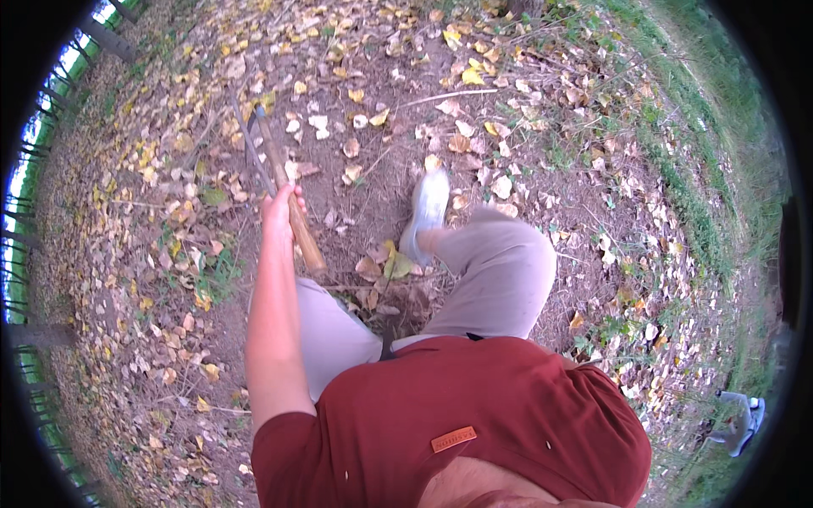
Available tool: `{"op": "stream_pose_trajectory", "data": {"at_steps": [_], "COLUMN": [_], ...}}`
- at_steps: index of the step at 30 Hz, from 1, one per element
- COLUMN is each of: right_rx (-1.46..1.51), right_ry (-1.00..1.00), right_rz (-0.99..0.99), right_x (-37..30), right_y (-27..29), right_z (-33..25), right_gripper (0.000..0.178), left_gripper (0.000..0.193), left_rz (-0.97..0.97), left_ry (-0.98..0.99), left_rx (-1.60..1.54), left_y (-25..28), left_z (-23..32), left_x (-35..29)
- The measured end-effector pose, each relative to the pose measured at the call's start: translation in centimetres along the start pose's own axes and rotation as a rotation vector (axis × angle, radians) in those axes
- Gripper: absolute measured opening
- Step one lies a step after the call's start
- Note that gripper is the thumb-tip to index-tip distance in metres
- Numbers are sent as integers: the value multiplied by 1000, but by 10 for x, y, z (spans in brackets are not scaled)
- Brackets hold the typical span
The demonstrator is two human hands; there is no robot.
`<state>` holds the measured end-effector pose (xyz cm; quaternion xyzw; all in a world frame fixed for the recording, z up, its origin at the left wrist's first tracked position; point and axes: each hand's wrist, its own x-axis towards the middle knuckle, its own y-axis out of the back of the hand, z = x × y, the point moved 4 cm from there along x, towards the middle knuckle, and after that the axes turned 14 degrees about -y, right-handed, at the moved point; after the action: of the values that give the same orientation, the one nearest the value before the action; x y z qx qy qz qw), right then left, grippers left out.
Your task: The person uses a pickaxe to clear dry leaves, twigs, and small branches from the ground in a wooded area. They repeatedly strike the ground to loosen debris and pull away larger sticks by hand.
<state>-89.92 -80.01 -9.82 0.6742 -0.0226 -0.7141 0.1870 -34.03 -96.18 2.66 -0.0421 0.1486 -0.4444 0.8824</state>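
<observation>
My left hand (pixel 284 203) is closed around a wooden-handled tool (pixel 306 241), held out ahead and to the left above the ground. The handle runs slantwise, its thick butt toward me and its greyish far end pointing away. A thin, dark grey metal piece (pixel 254 152) lies alongside it and runs into the same grip; whether it belongs to the same tool I cannot tell. My right hand is out of sight.
Fallen yellow and brown leaves (pixel 351 148) cover bare soil. A tree trunk's base (pixel 527 7) stands ahead, with more trunks (pixel 106 38) at left. Grass (pixel 677 182) runs along the right. A pale grey-blue object (pixel 745 423) of unclear kind sits at far right.
</observation>
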Motion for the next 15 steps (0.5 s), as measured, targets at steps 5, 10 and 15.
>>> {"op": "stream_pose_trajectory", "data": {"at_steps": [5, 10, 15], "right_rx": [56, 63, 13], "right_ry": [-31, -3, -1], "right_rz": [67, 148, 150], "right_x": [-7, 6, 33], "right_y": [62, 169, 248], "right_z": [-24, -75, -117], "right_gripper": [52, 49, 46], "left_gripper": [14, 16, 18], "left_rz": [71, -2, -31], "left_ry": [7, 44, 6], "left_rx": [-46, -35, 44], "left_y": [16, 8, 4], "left_z": [-14, 2, -28], "left_x": [45, 103, 184]}}
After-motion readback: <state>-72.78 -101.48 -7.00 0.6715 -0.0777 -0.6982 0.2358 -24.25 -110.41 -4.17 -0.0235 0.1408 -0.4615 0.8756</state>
